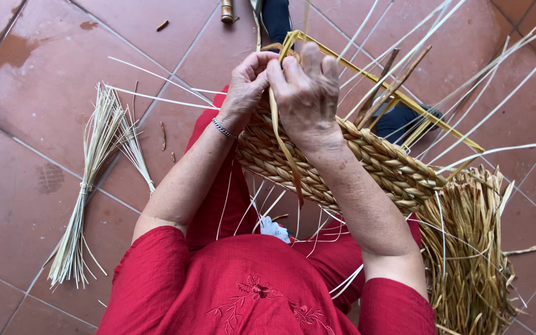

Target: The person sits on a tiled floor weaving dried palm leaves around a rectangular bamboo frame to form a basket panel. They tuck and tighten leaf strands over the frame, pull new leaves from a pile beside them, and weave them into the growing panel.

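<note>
While the basket (367, 158) lies across the lap, slanting from centre toward 4 o'clock, both hands meet at its upper edge near 12 o'clock. The left hand (248, 84) is curled nearly closed, pinching a strand (280, 139). The right hand (305, 87), fingers bent, presses the same strand; its fingertips are hidden. A straw bundle (88, 186) lies on the floor (32, 93) at 9 o'clock.

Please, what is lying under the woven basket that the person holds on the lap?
Under the woven basket show red trousers, pale thin strips and a small white-blue thing. The basket and both forearms cover the rest of the lap.
</note>
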